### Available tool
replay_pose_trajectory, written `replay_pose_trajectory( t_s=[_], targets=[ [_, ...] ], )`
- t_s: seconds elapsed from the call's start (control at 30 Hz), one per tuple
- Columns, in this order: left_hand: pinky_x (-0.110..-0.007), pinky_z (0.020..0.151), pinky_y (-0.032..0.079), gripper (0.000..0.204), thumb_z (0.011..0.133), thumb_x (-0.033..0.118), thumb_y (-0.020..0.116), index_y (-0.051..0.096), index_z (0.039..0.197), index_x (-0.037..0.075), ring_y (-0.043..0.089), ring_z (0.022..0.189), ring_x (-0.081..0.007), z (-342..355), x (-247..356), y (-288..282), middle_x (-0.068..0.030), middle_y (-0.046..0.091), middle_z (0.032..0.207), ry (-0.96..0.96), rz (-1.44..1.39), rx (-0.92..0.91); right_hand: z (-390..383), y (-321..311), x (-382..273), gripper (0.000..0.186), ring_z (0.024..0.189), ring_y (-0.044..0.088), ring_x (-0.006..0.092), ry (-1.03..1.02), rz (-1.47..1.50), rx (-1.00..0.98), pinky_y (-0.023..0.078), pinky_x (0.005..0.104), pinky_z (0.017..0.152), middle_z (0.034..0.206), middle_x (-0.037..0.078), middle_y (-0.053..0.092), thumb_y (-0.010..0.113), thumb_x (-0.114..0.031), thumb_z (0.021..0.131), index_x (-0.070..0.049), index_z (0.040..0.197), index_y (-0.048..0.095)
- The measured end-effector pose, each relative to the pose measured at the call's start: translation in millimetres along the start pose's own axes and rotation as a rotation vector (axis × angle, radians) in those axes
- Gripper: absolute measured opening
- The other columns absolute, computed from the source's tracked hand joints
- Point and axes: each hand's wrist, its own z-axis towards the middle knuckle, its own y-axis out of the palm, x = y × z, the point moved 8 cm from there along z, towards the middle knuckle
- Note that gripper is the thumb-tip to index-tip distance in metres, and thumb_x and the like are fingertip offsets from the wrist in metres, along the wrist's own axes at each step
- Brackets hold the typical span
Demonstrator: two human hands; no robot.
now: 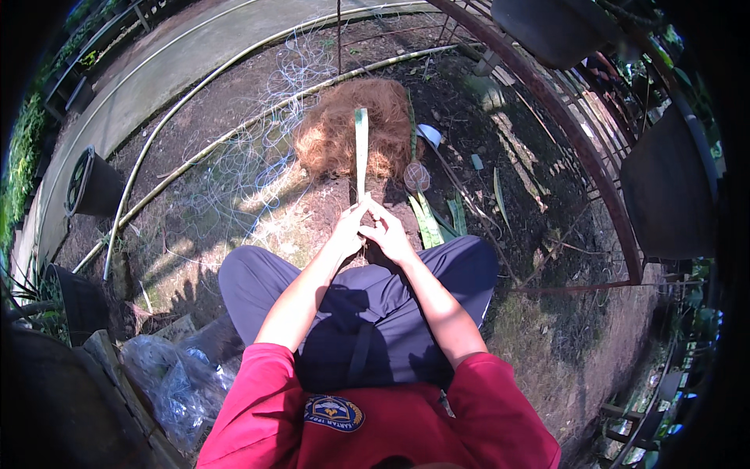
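Observation:
In front of me a long pale green leaf strip stands up from my fingertips, its darker green tip pointing away. My left hand pinches its near end. The fingertips of my right hand meet the left ones at that same end, closed on the strip. Behind the strip sits a big mound of brown fibre. Just right of my hands, by my knee, lie cut green leaf pieces. A small roundish object rests beyond them, its kind unclear.
Tangled pale string spreads over the soil at left, near long bamboo-like poles. Dark pots stand further left. Clear plastic lies beside my left thigh. A rusty metal frame arches at right. Something white lies by the fibre.

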Motion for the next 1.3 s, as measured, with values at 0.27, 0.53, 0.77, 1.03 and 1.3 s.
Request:
replay_pose_trajectory(
  t_s=[0.27,0.53,0.77,1.03,1.3],
  targets=[
    [-0.027,0.057,0.054,0.01,0.097,0.02,0.06,0.062,0.098,0.01,0.061,0.068,-0.0119,-9.4,3.3,9.4,-0.0013,0.061,0.08,-0.065,-0.117,0.065,-2.9,1.4,1.9,0.068,0.105,0.056,0.0119,0.109,-0.025,0.053,0.049,0.0266,0.09,0.121,0.006,0.059,0.072,0.001,0.082,0.0,0.143,0.041],
    [-0.031,0.069,0.051,0.029,0.101,0.034,0.051,0.058,0.097,0.007,0.06,0.073,-0.0154,-14.7,9.5,11.3,-0.0028,0.058,0.081,-0.07,0.109,0.099,-3.5,4.4,4.5,0.046,0.101,0.054,0.0101,0.073,0.107,0.154,0.046,0.0222,0.078,0.113,0.001,0.058,0.059,-0.004,0.093,-0.003,0.138,0.047],
    [-0.027,0.059,0.051,0.035,0.095,0.047,0.057,0.058,0.099,0.012,0.059,0.069,-0.0148,15.1,-13.0,-26.2,-0.0013,0.057,0.081,0.085,0.159,0.105,1.2,1.7,11.7,0.041,0.094,0.053,0.0099,0.049,-0.226,0.222,0.045,0.024,0.087,0.112,0.006,0.06,0.061,-0.01,0.093,-0.001,0.132,0.05],
    [-0.034,0.07,0.048,0.053,0.09,0.062,0.055,0.059,0.113,0.015,0.058,0.085,-0.014,2.8,1.4,-24.3,-0.0029,0.058,0.097,-0.083,-0.068,0.278,-4.5,12.9,-23.5,0.056,0.124,0.051,0.0218,-0.199,-0.52,0.031,0.043,0.0329,0.1,0.138,0.013,0.051,0.069,-0.017,0.086,-0.008,0.138,0.05],
    [-0.022,0.041,0.039,0.022,0.102,0.026,0.046,0.059,0.106,0.009,0.058,0.066,-0.0096,6.0,-0.6,-29.5,0.002,0.058,0.084,-0.04,-0.162,0.172,-13.9,31.6,-62.8,0.034,0.118,0.055,0.0314,-0.543,-1.062,0.132,0.046,0.0388,0.1,0.117,0.006,0.067,0.072,-0.015,0.079,-0.01,0.112,0.069]
  ],
)
